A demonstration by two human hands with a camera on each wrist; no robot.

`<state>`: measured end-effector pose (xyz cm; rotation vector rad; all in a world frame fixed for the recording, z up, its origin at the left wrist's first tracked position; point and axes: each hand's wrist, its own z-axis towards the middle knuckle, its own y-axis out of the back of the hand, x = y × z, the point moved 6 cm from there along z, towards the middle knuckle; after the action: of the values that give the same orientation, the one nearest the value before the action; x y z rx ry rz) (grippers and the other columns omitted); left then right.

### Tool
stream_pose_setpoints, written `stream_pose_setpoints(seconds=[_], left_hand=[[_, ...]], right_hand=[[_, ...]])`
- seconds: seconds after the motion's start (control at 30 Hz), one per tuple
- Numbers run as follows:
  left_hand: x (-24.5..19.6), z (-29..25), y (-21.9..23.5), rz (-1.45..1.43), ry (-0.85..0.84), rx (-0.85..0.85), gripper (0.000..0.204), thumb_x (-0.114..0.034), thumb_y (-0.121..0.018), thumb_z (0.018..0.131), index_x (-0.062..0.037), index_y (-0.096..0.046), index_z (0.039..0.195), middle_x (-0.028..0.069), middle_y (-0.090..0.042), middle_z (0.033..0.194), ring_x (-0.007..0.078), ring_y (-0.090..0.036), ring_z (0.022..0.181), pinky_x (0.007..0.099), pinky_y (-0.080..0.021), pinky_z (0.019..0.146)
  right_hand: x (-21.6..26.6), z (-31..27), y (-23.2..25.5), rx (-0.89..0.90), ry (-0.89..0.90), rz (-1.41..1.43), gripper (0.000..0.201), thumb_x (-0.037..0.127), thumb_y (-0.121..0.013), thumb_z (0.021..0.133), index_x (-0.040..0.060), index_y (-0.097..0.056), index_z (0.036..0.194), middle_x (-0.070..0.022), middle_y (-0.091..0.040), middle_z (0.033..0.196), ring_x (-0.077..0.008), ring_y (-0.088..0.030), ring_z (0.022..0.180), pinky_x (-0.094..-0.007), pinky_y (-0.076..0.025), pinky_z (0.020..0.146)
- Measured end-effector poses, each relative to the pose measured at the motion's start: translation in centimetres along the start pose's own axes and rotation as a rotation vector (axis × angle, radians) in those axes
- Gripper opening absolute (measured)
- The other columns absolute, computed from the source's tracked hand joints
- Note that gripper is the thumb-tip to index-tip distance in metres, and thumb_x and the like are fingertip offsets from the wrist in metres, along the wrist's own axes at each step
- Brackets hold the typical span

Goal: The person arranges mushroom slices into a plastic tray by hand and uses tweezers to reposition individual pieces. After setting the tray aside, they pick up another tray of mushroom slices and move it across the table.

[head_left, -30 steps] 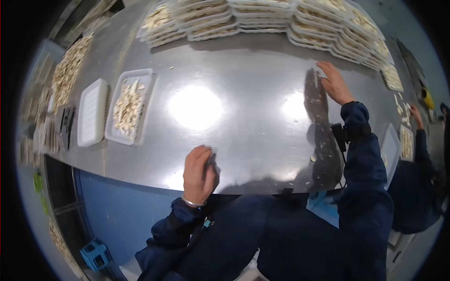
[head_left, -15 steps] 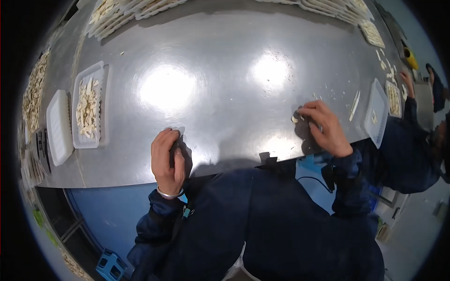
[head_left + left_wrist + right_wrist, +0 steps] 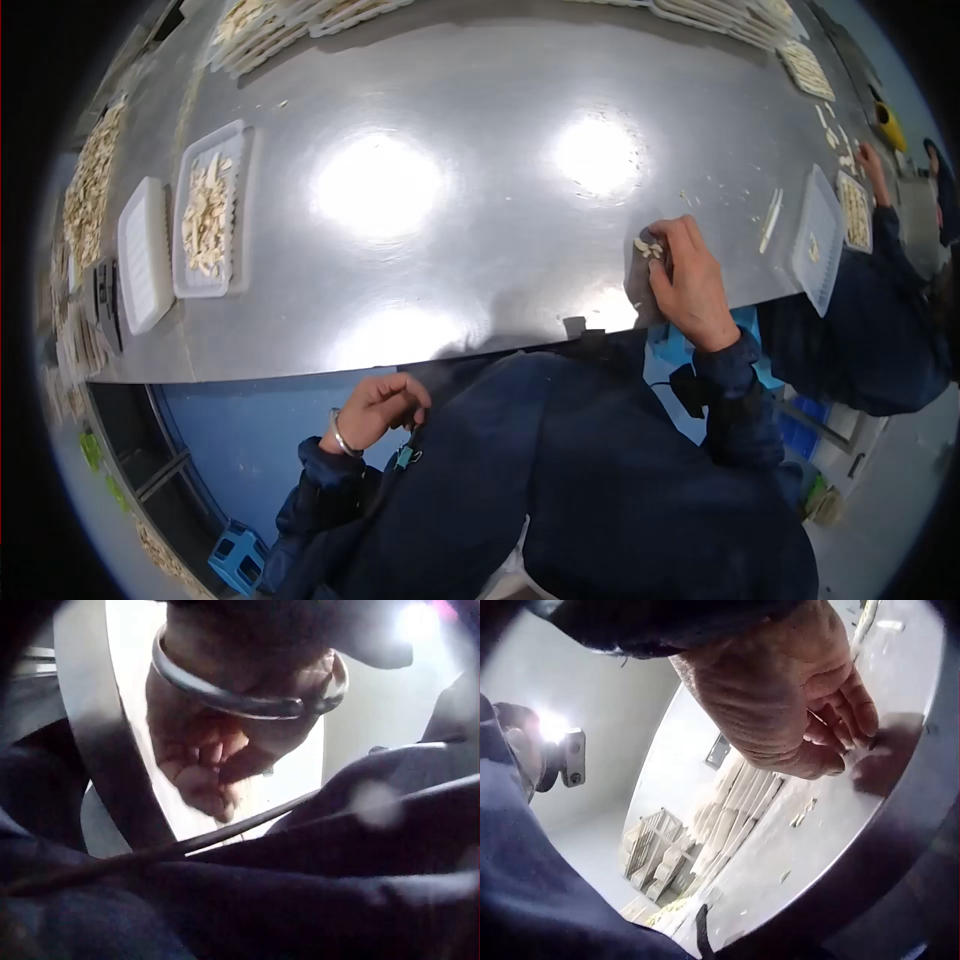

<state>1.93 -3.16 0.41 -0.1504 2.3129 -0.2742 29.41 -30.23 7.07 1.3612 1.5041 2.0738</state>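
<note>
Near the table's front edge, my right hand bends its fingers down to the metal surface. A few small pale slices lie by its fingertips. From the right wrist view, the fingertips reach the tabletop beside their dark shadow. My left hand is off the table, in front of its edge and close to the dark clothing. Its fingers hang loosely curled, and nothing shows in them. The left wrist view has that hand behind a dark cord, with a metal bangle round the wrist.
A white tray of pale slices and an upturned white tray stand at left. Stacked filled trays line the far side. At right are thin white strips, a tilted tray and another person's arm.
My right hand has come back from the far right to near the front edge, with slices now bunched at its fingertips. My left hand has left the tabletop toward my body.
</note>
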Motion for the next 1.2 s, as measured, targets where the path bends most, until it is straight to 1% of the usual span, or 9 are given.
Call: stream_pose_setpoints(seconds=[0.17,0.3,0.47,0.57,0.7,0.77,0.9,1.1,1.2], left_hand=[[5.2,1.4,1.5,-0.504,-0.045,-0.176,0.039,-0.023,-0.042,0.098,0.0064,-0.060,0.116,0.0140,-0.068,0.099,0.0198,-0.066,0.083,0.0290,-0.052,0.073],[4.9,2.1,0.0,-0.699,-0.064,-0.080,0.048,-0.027,-0.035,0.100,0.0100,-0.056,0.120,0.0212,-0.067,0.110,0.0269,-0.066,0.096,0.0345,-0.054,0.086],[4.7,2.6,-1.2,-0.838,-0.118,-0.106,0.054,-0.033,-0.029,0.102,0.0115,-0.053,0.123,0.0229,-0.065,0.114,0.0301,-0.066,0.104,0.0363,-0.054,0.090],[5.7,3.0,-0.8,-0.871,-0.143,-0.074,0.053,-0.033,-0.029,0.103,0.0100,-0.055,0.122,0.0231,-0.065,0.114,0.0306,-0.066,0.104,0.0356,-0.055,0.089],[4.8,2.8,-0.8,-0.810,-0.120,-0.029,0.044,-0.030,-0.036,0.102,0.0064,-0.062,0.106,0.0176,-0.067,0.095,0.0225,-0.065,0.083,0.0295,-0.053,0.074],[4.2,2.1,-0.4,-0.735,-0.201,0.099,0.042,-0.029,-0.039,0.101,0.0054,-0.063,0.098,0.0136,-0.065,0.086,0.0171,-0.060,0.072,0.0263,-0.048,0.065],[-2.1,-2.9,2.7,-0.519,-0.272,-0.127,0.041,-0.032,-0.044,0.101,0.0020,-0.060,0.085,0.0083,-0.055,0.074,0.0121,-0.043,0.059,0.0233,-0.036,0.052],[-15.5,-11.9,14.5,0.131,-0.871,-0.950,0.036,-0.029,-0.043,0.103,0.0015,-0.060,0.096,0.0080,-0.060,0.085,0.0102,-0.050,0.071,0.0224,-0.038,0.064],[-17.3,-10.9,21.3,0.684,-0.778,-1.299,0.030,-0.023,-0.049,0.101,0.0015,-0.063,0.112,0.0101,-0.068,0.101,0.0172,-0.061,0.093,0.0304,-0.047,0.080]], right_hand=[[4.9,3.0,-3.8,0.155,0.200,0.007,0.023,-0.006,-0.052,0.078,-0.0001,-0.052,0.100,-0.0220,-0.052,0.098,-0.0435,-0.056,0.086,-0.0492,-0.047,0.074],[12.6,3.8,-8.3,0.326,0.560,0.200,0.025,-0.004,-0.054,0.076,-0.0036,-0.055,0.101,-0.0249,-0.056,0.099,-0.0434,-0.058,0.094,-0.0490,-0.049,0.078],[20.5,1.8,-14.3,1.101,0.653,0.406,0.028,0.000,-0.053,0.082,-0.0017,-0.058,0.110,-0.0183,-0.061,0.101,-0.0353,-0.059,0.096,-0.0415,-0.047,0.084],[20.8,2.2,-13.2,1.085,0.723,0.651,0.035,0.000,-0.051,0.082,-0.0005,-0.058,0.117,-0.0183,-0.062,0.106,-0.0332,-0.059,0.097,-0.0397,-0.047,0.086],[17.4,5.8,-8.2,0.511,0.652,0.639,0.022,0.001,-0.055,0.087,-0.0029,-0.063,0.107,-0.0186,-0.065,0.102,-0.0353,-0.063,0.089,-0.0398,-0.051,0.078],[14.0,6.9,-5.2,0.418,0.535,0.514,0.023,-0.003,-0.053,0.086,-0.0027,-0.062,0.108,-0.0178,-0.065,0.100,-0.0330,-0.065,0.088,-0.0377,-0.052,0.078],[4.5,5.5,-0.3,0.078,0.325,0.336,0.026,-0.007,-0.053,0.086,-0.0039,-0.061,0.110,-0.0162,-0.064,0.098,-0.0269,-0.066,0.090,-0.0335,-0.052,0.083],[-5.6,-1.8,3.3,-0.301,0.028,0.113,0.024,-0.008,-0.051,0.087,-0.0031,-0.061,0.109,-0.0153,-0.063,0.104,-0.0281,-0.065,0.095,-0.0336,-0.050,0.088],[-7.3,-5.1,2.7,-0.376,-0.024,0.027,0.024,-0.007,-0.052,0.087,-0.0024,-0.062,0.108,-0.0164,-0.063,0.109,-0.0309,-0.063,0.103,-0.0365,-0.048,0.092]])
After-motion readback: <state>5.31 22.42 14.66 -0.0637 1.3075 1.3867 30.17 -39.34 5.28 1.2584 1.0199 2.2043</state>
